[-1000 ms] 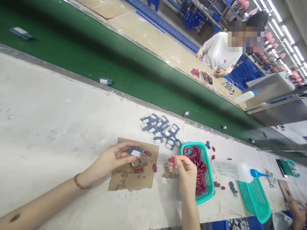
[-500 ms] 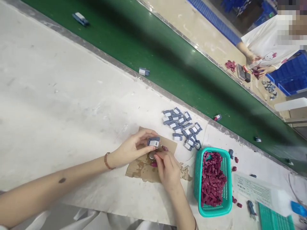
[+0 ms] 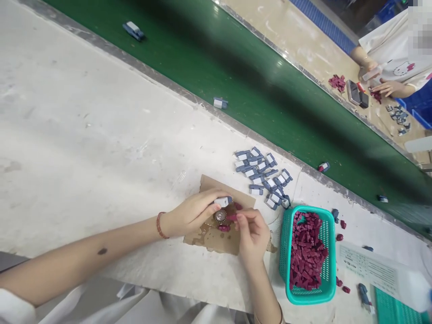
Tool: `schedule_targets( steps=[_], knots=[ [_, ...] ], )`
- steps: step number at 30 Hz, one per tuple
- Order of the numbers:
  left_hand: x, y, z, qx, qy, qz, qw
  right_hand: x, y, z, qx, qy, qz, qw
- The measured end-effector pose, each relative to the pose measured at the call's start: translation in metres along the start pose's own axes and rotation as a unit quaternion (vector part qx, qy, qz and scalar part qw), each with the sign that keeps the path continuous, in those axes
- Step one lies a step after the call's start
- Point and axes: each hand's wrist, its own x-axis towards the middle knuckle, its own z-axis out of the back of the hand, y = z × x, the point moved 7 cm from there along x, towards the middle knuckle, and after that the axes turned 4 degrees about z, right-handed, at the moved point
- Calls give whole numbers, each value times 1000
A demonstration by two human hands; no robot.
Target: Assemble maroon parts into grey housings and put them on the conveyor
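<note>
My left hand (image 3: 194,211) is closed round a small blue-grey and white plastic part (image 3: 222,202), held over a piece of brown cardboard (image 3: 209,240). Between the thumb and fingers of my right hand (image 3: 254,234) is a small maroon piece (image 3: 232,217), its tip pointing left. Just below the plastic part, a round metal cap (image 3: 220,217) with shiny liquid inside lies on the cardboard. Another maroon piece (image 3: 223,228) rests beside the cap. Wet brown stains mark the cardboard.
A pile of blue-grey and white parts (image 3: 261,168) lies behind the cardboard. To the right stands a teal basket (image 3: 285,256) full of maroon pieces. A green conveyor belt (image 3: 189,63) carries scattered parts. Across it, a co-worker's hands (image 3: 388,87) handle pieces.
My right hand has drawn back to the right from the cap, and the maroon piece in it now shows. The plastic part in my left hand has turned. The whole view has shifted slightly.
</note>
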Motion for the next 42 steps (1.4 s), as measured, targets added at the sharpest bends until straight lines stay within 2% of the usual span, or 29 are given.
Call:
schedule_targets(
  steps=[3, 10, 20, 26, 31, 35, 39, 40, 42],
  knots=[
    [-1, -4, -5, 43, 21, -40, 998, 0, -4, 7, 78, -62, -52, 994],
    [-2, -11, -13, 105, 53, -96, 988, 2, -2, 4, 124, -81, -64, 987],
    [-4, -15, -18, 175, 41, -135, 974, -3, -4, -7, 118, -50, -66, 990],
    [-6, -28, -17, 169, 38, -184, 967, -6, -3, -5, 168, 7, -65, 984],
    [-7, -31, -20, 197, 57, -186, 961, -8, -6, -6, 193, 34, -78, 978],
    [-5, -34, -21, 242, 95, -176, 949, -9, -11, -9, 208, 52, -100, 972],
    [14, -46, -9, 257, 128, -169, 943, -8, -13, -1, 204, 30, -86, 975],
    [26, -49, -1, 257, 118, -165, 945, -8, -12, 5, 193, 6, -73, 978],
    [59, -48, 23, 267, 60, -148, 950, -10, -10, 19, 156, -49, -48, 985]
  ],
)
